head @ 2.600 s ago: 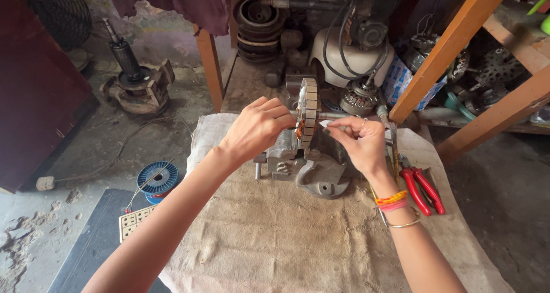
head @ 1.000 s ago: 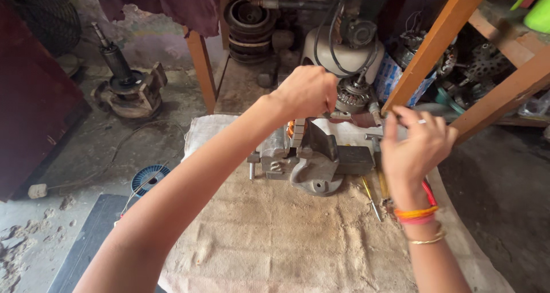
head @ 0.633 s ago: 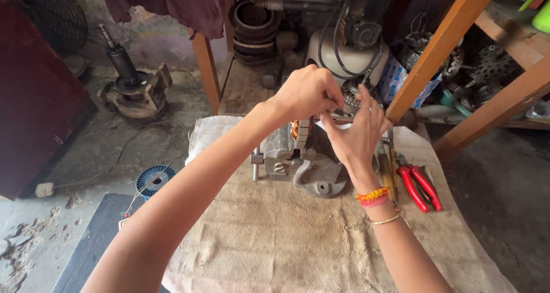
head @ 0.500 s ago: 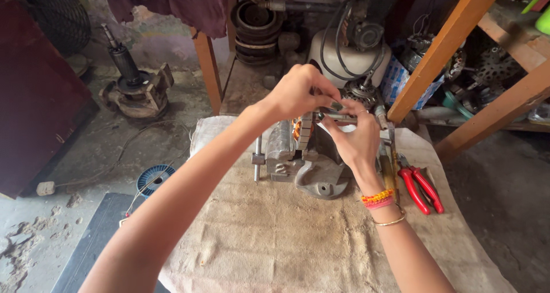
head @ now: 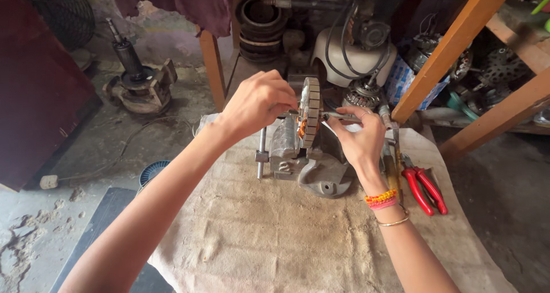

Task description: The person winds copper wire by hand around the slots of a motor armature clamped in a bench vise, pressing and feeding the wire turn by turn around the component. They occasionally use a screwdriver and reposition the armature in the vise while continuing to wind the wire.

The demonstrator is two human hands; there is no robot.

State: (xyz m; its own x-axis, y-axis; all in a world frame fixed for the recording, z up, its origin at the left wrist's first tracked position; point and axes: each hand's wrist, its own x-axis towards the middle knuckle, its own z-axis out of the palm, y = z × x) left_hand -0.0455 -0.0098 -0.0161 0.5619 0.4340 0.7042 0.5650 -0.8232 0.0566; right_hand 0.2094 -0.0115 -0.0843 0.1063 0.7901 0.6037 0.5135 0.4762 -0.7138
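We see a ring-shaped motor core [head: 311, 116] standing on edge in a small grey vise [head: 306, 164] on a sack-covered table [head: 275, 235]. The left hand [head: 258, 102] pinches the core's top edge. The right hand [head: 358, 141] holds a thin metal tool [head: 341, 116] against its side. Red-handled pliers [head: 424, 183] lie just beside the right wrist.

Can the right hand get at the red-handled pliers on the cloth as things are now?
Probably yes. The red-handled pliers lie uncovered on the cloth beside the right hand, but that hand holds a thin metal tool first.
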